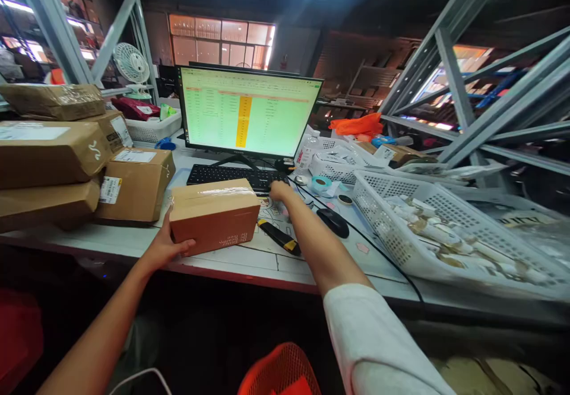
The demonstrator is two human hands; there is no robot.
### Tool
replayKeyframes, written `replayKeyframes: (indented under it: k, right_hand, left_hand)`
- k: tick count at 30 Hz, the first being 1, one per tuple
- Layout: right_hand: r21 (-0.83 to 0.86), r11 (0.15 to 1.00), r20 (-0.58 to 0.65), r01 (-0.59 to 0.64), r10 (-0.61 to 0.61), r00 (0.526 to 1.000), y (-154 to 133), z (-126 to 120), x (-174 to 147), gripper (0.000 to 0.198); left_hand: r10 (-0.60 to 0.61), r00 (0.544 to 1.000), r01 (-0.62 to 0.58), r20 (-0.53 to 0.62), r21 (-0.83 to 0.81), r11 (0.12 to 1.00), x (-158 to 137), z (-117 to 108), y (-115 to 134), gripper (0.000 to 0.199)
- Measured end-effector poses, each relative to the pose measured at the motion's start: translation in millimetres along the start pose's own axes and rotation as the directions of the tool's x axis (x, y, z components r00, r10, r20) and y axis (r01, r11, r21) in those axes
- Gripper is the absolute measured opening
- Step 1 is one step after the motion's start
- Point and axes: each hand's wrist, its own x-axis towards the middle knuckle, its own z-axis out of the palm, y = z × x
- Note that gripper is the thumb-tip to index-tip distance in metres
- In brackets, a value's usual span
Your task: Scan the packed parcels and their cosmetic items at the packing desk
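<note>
My left hand (165, 243) grips the lower left end of a brown cardboard box (214, 220), thumb along its front face. The box stands on the desk, clear tape across its top and small white print on its front. At the right end of the black keyboard (222, 174), my right hand (279, 191) rests over the keys; its fingers are mostly hidden from me. Behind the keyboard a monitor (249, 110) displays a spreadsheet with one orange column. Between the box and my right forearm lies a black and yellow box cutter (279, 237).
Several taped cartons (136, 184) are stacked at left. To the right are a black mouse (333, 222), its cable, tape rolls (320, 183) and a white perforated basket (401, 246) of small white packets. Metal rack beams (454, 80) flank the desk. Below sits a red basket (285, 362).
</note>
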Motion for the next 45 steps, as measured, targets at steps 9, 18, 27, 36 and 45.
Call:
replayKeyframes:
  k: [9, 18, 27, 36, 45]
  right_hand:
    - [-0.042, 0.999, 0.088, 0.011, -0.008, 0.996, -10.2, -0.2, 15.8, 0.050]
    - [-0.115, 0.960, 0.223, 0.255, -0.226, 0.948, -26.2, -2.2, -86.1, 0.041]
    - [0.005, 0.967, -0.067, 0.256, -0.255, 0.965, 3.0, 33.1, -168.1, 0.052]
    - [0.842, 0.385, -0.277, 0.379, -0.294, 0.915, -7.9, -2.9, -238.2, 0.070]
    - [0.807, 0.433, -0.312, 0.403, -0.268, 0.912, -41.0, 22.5, -257.9, 0.065]
  left_hand:
    - [0.012, 1.000, -0.010, -0.028, 0.039, 0.999, 1.5, -1.9, -7.9, 0.121]
    - [0.029, 1.000, -0.029, 0.009, 0.017, 0.999, 2.5, -5.3, -13.8, 0.128]
    - [0.200, 0.980, -0.191, -0.009, 0.260, 0.946, -3.7, 1.7, 13.0, 0.127]
    - [0.539, 0.826, -0.324, 0.166, 0.922, 0.212, -54.8, 42.8, 118.4, 0.103]
    - [0.541, 0.815, -0.300, 0.208, 0.950, 0.087, -76.9, 74.2, 101.8, 0.098]
